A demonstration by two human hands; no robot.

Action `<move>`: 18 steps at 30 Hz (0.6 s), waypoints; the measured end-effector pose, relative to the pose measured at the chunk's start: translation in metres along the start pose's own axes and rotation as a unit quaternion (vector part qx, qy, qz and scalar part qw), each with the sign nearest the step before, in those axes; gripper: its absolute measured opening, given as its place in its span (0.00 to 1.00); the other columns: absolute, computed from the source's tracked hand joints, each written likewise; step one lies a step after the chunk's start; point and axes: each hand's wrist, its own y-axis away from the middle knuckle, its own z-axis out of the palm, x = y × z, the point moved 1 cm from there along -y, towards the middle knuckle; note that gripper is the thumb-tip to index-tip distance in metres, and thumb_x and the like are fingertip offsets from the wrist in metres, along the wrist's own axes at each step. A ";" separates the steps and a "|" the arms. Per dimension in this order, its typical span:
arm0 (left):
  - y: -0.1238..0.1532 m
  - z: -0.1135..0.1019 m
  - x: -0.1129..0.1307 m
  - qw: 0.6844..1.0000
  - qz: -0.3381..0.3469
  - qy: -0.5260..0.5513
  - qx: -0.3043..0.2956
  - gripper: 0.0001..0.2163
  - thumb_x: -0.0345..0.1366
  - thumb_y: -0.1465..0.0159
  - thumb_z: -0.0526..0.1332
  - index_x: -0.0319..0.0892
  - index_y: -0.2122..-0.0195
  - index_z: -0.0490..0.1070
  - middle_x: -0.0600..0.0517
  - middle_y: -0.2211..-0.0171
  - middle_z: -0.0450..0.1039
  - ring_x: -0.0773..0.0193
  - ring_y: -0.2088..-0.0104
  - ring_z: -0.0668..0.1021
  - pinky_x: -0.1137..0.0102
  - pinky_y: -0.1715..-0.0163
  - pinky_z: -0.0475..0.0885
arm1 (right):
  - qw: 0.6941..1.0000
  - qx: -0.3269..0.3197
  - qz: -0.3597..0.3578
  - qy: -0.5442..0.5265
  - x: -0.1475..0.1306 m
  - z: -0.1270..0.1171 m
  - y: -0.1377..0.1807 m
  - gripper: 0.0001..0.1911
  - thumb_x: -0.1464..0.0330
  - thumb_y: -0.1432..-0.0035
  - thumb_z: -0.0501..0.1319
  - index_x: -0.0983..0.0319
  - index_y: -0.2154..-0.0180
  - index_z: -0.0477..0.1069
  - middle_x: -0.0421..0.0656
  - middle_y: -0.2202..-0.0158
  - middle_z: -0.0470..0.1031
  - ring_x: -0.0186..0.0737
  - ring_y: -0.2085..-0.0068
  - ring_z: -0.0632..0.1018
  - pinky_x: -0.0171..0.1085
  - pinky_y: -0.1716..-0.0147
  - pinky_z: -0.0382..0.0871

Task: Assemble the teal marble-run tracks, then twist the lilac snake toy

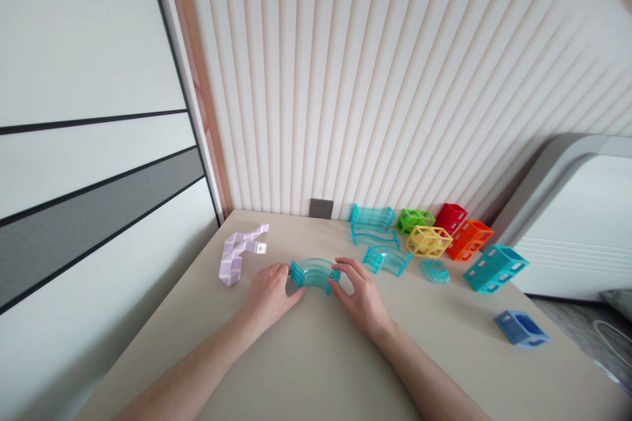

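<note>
A curved, see-through teal track piece point(316, 274) is on or just above the table in front of me. My left hand point(270, 291) grips its left end, thumb on the near side and fingers at the far side. At the right end, my right hand point(363, 295) pinches it between thumb and fingertips. To the right of that hand lie more teal track pieces: a curved one point(389, 259) and, farther back, a straight-looking stack point(372, 217). Some inner fingers of both hands are hidden.
Purple-and-white strips point(230, 263) lie at the left. On the right are a green frame block point(415, 221), yellow frame block point(428, 241), red block point(450, 217), orange block point(469, 240), teal block point(495, 268) and blue block point(522, 327). The ribbed wall point(296, 112) borders the table's back.
</note>
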 end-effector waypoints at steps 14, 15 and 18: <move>0.002 0.001 -0.001 0.998 0.016 0.010 0.064 0.12 0.47 0.35 0.57 0.43 0.60 0.66 0.47 0.62 0.74 0.53 0.60 0.78 0.63 0.59 0.71 | 0.997 -0.034 0.022 0.071 -0.002 -0.002 0.000 0.24 0.60 0.41 0.64 0.55 0.44 0.67 0.46 0.52 0.76 0.47 0.51 0.77 0.46 0.50 0.72; 0.002 0.001 -0.001 0.998 0.015 0.011 0.065 0.12 0.47 0.35 0.57 0.43 0.60 0.66 0.47 0.62 0.74 0.53 0.60 0.78 0.63 0.60 0.71 | 0.996 -0.038 0.026 0.079 -0.002 -0.002 0.001 0.24 0.59 0.41 0.64 0.55 0.44 0.66 0.46 0.54 0.77 0.47 0.52 0.78 0.46 0.51 0.72; 0.002 0.002 -0.001 0.998 0.013 0.012 0.066 0.12 0.47 0.35 0.58 0.43 0.61 0.66 0.47 0.63 0.74 0.53 0.61 0.78 0.63 0.60 0.71 | 0.994 -0.041 0.026 0.101 -0.001 0.000 0.002 0.25 0.59 0.41 0.64 0.56 0.44 0.66 0.45 0.56 0.78 0.48 0.53 0.78 0.46 0.52 0.71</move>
